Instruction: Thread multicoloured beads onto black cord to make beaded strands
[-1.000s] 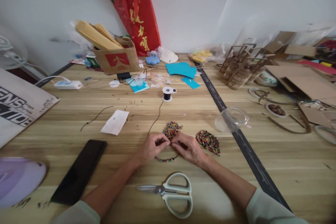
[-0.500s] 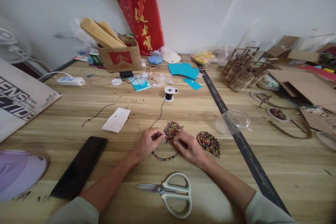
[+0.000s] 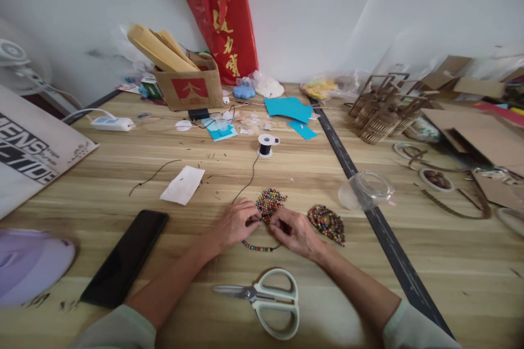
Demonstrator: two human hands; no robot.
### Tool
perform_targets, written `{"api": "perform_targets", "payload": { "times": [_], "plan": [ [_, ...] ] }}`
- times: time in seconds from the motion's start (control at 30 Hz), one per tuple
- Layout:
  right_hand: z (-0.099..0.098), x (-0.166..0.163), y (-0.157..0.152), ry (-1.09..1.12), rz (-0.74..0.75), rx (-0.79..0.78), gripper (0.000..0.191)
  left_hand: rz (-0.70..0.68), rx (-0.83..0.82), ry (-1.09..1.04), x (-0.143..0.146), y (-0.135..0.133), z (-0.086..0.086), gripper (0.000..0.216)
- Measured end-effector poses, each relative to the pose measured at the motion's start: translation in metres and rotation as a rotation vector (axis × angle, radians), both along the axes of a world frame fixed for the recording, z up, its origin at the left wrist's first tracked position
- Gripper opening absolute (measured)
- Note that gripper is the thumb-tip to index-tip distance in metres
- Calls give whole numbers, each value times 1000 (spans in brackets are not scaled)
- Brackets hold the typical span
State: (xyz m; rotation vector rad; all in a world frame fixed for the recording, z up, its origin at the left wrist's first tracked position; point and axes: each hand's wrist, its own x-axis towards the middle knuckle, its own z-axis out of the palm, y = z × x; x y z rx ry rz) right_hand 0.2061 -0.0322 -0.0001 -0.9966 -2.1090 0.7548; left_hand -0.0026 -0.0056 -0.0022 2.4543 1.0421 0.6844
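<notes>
My left hand is closed in a pinch at the left edge of a loose pile of small multicoloured beads. What its fingertips hold is too small to make out. A black cord comes down from a white spool and disappears behind this hand. Below the hands hangs a short curved row of threaded beads, whose bare cord end rises to my right hand. That hand is also pinched closed, on the cord, at the pile's lower right. Scissors lie nearer to me.
A second heap of beads lies right of my right hand. A clear plastic cup rests on the dark table strip. Left are a black phone, white paper and a loose cord piece. Small bamboo baskets stand back right.
My left hand has turned more palm-down, its fingertips shifting slightly right and down towards the right hand. It covers more of the bead row's left end. The right hand is nearly still.
</notes>
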Motion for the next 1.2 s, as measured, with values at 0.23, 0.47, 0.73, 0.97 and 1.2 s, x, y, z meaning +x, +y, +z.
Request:
{"api": "perform_targets", "payload": {
  "times": [0.23,0.47,0.73,0.97,1.2],
  "plan": [
    [0,0,0,-13,-1,-20,9,-12,60,57,2,0,-5,2],
    [-1,0,0,-4,-3,-38,8,-52,94,128,3,-2,1,6],
    [-2,0,1,-10,2,-35,8,-75,113,134,3,-3,2,11],
    [-2,0,1,-19,3,-47,7,-52,93,49,3,-2,-4,10],
    [-1,0,1,-5,1,-34,7,46,-54,-234,4,1,-3,7]
  ]
}}
